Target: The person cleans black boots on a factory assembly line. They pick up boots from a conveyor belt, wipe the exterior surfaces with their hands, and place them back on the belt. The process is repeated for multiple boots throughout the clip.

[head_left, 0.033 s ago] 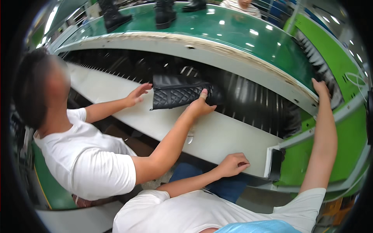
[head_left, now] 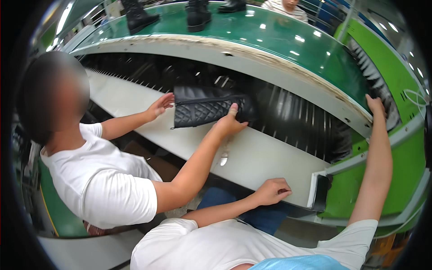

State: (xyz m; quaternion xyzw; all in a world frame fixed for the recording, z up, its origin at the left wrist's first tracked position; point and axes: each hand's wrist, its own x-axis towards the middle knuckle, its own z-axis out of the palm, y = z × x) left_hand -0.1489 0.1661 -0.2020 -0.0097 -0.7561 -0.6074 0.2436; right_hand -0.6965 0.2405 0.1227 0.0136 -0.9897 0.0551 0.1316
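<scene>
My left hand (head_left: 272, 191) lies at the near edge of a white ledge (head_left: 252, 164), its fingers curled into a loose fist with nothing visible in them. Stretched out at the far right, my right hand (head_left: 375, 106) grips the end of the green conveyor top (head_left: 288, 45), close to a brush curtain; some fingers are hidden. Left of my hands, a co-worker's right hand (head_left: 230, 123) holds a black quilted boot (head_left: 202, 114) lying on its side over the ledge, toe to the right. The co-worker's left hand (head_left: 161, 106) is spread beside the boot's shaft opening.
Below the conveyor top runs a dark slot with metal rollers (head_left: 283, 114). A green machine housing (head_left: 391, 67) with bristles (head_left: 362, 58) closes off the right side. Several black boots (head_left: 198, 15) stand on the conveyor top. Another person (head_left: 288, 10) is beyond it.
The view has shifted slightly. The co-worker's boot has moved a little left relative to the ledge. My hands keep their places.
</scene>
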